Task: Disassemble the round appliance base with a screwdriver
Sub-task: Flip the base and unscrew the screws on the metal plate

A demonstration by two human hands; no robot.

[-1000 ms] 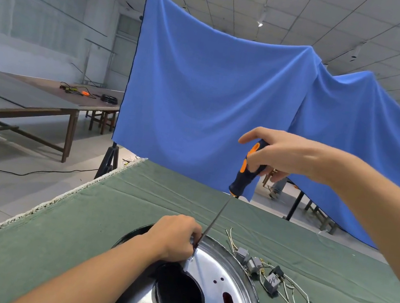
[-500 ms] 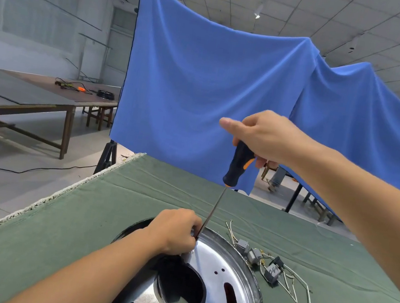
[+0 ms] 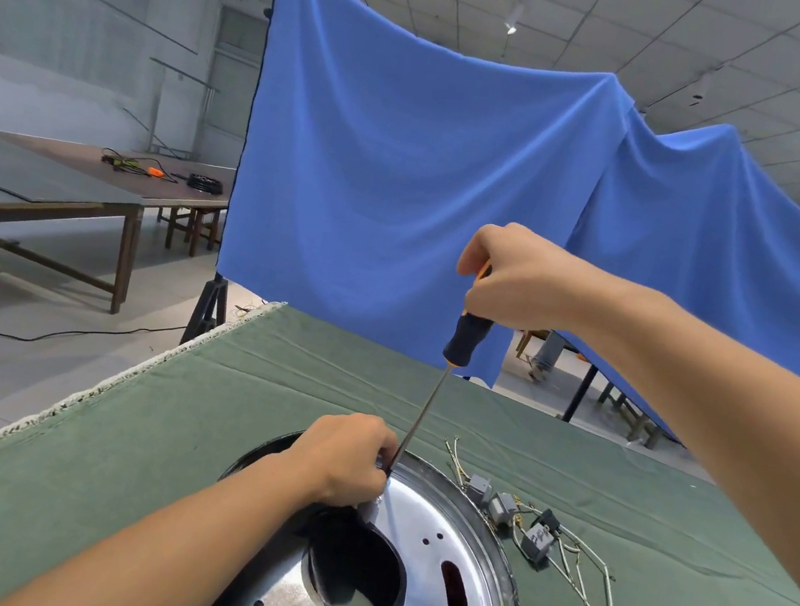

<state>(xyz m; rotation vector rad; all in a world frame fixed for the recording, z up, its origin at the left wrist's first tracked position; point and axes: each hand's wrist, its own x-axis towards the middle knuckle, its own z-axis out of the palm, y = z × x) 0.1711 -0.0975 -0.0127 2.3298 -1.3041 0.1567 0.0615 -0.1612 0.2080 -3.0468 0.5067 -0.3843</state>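
Fingers of right hand: curled round top of screwdriver handle, well above left hand. Fingers of left hand: bunched and pinching low end of shaft against base rim, steadying tip; screw itself hidden under them. Base lying on green bench, shiny plate up, directly below and toward wearer from left fingers, dark round opening just beneath them.

Changed over last second: right hand rolled over handle, from a side grip with orange stripe showing to a palm-over grip on cap, most of orange now covered; shaft swung from slanted to nearly upright. Left pinch unmoved, tip at same spot on rim. Reads as one turn of handle completed with regrip under way, so screw at rim probably backing out but not yet free.

Next, likely: more turns with downward pressure, left fingers guiding until screw lifts. Risk: tip slipping off head toward those fingers, or freed screw dropping into opening.

Loose wires with grey connectors lying just right of left fingers, beside base. Blue cloth hanging beyond bench.
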